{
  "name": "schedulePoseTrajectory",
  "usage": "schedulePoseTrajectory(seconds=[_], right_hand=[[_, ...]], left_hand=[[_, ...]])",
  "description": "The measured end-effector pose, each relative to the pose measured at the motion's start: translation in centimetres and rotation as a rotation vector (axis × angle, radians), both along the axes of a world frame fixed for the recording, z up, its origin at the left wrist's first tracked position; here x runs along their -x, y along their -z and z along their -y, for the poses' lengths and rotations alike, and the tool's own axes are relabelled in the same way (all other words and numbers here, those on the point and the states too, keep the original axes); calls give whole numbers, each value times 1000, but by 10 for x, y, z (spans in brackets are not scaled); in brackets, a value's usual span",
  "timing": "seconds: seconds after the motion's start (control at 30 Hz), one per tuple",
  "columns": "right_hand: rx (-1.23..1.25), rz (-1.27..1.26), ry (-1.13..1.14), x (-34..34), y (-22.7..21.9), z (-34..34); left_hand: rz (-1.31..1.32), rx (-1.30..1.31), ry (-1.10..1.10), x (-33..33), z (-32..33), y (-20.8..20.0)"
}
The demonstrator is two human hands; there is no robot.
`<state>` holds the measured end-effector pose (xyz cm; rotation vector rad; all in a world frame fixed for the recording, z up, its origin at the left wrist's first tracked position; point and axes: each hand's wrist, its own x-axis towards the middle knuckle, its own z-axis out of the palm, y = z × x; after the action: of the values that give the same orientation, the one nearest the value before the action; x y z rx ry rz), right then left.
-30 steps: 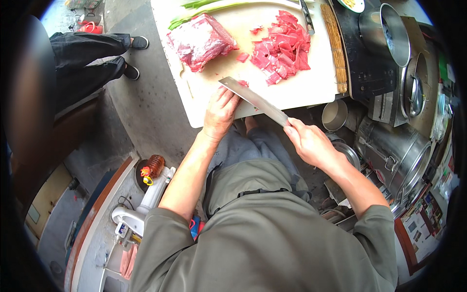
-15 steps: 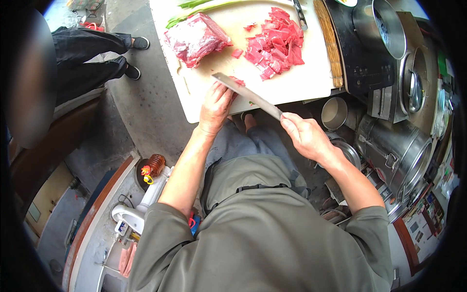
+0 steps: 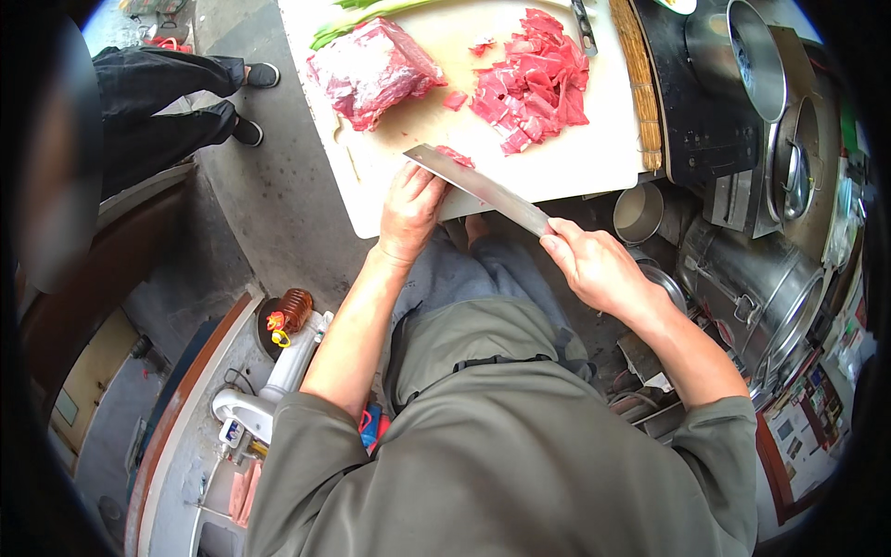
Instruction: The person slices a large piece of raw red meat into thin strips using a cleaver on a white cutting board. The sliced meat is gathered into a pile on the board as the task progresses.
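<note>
My right hand is wrapped round the handle of a long, square-tipped cleaver, its blade slanting to the far left. My left hand is closed at the blade's near side, fingers curled against a small piece of red meat; part of it shows beyond the blade, the rest is hidden. Both hands are at the near edge of a white cutting board. Farther back on it sit a big raw chunk of meat at left and a heap of sliced red meat at right.
Green stalks and a dark-handled knife lie at the board's far side. A black cooktop and metal pot stand right. Someone in dark trousers is at left. A bottle stands by a sink ledge behind left.
The cleaver's blade has shifted slightly toward me and to the right, and more of the small meat piece shows beyond it. Both hands keep their grip; the whole view has shifted slightly.
</note>
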<state>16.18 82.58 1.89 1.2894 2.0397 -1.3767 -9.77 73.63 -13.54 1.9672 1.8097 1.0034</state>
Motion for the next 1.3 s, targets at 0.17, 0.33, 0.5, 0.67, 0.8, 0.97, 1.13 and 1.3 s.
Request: schedulePoseTrajectory(seconds=[0.17,0.33,0.5,0.67,0.8,0.97,1.13,1.3], right_hand=[[40,-19,42,8,35,-6],[17,-211,118,-3,53,-15],[-53,-207,203,-6,29,-4],[-63,-155,84,-4,11,6],[-24,-18,28,-4,-8,-4],[1,30,-19,0,-13,-9],[22,-14,-12,2,3,-13],[-31,-67,2,14,40,-7]], left_hand=[[-28,-53,-15,-1,-6,-2],[-46,-105,-45,-4,-5,3],[-19,-137,-31,-2,-4,4],[-4,-26,-26,0,1,-1],[3,-32,-12,0,0,-5],[-4,-43,-11,1,0,-5],[1,-85,-18,-2,-5,-5],[-13,-63,-10,-3,0,3]])
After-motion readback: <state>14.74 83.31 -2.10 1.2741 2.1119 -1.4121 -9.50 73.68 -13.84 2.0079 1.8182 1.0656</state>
